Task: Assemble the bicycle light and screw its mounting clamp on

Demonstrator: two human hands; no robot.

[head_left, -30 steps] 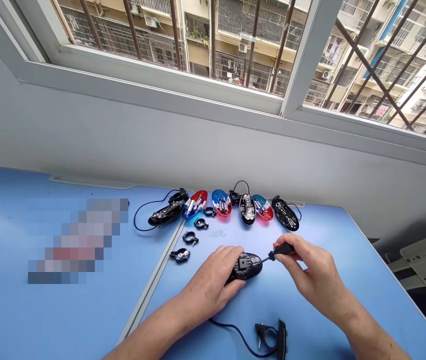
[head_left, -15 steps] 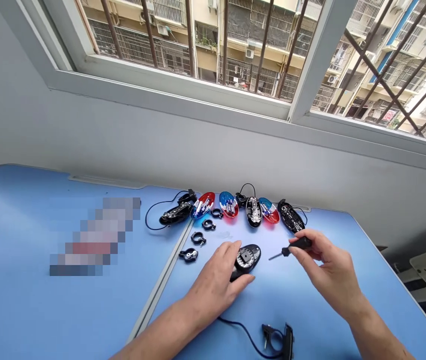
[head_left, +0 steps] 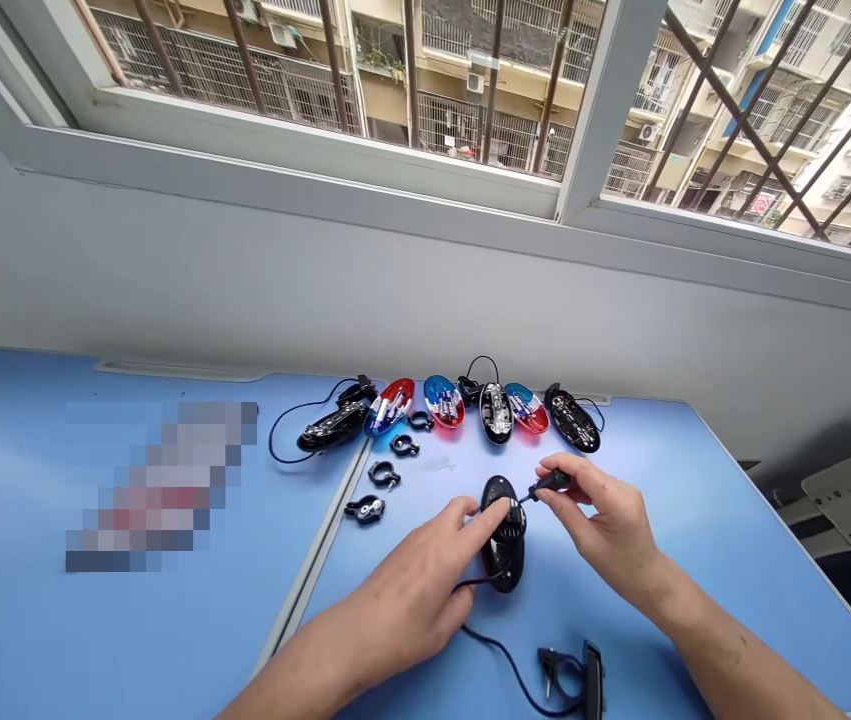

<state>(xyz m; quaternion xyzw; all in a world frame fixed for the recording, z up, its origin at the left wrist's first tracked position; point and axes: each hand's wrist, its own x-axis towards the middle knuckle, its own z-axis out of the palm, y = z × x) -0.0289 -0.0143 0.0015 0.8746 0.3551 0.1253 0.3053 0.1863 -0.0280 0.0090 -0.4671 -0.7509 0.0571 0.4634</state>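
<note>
A black oval housing (head_left: 504, 535) lies lengthwise on the blue table (head_left: 620, 640), its cable trailing toward me to a black clamp switch (head_left: 579, 675). My left hand (head_left: 417, 590) rests on the housing's left side, thumb and fingertips pressing it down. A small black-handled screwdriver (head_left: 545, 486) is pinched in my right hand (head_left: 605, 525); its tip touches the housing's upper right edge.
A row of opened oval lights lies at the back: red (head_left: 393, 405) and blue (head_left: 442, 400) lenses, black circuit halves (head_left: 573, 420), a wired unit (head_left: 331, 425). Three black clamp rings (head_left: 384, 475) sit left of my hands. A seam (head_left: 320, 560) splits the table. A grey wall stands behind.
The housing has turned from lying across to pointing lengthwise. My right hand has brought the screwdriver down and left so that its tip meets the housing. My left hand shifted its hold.
</note>
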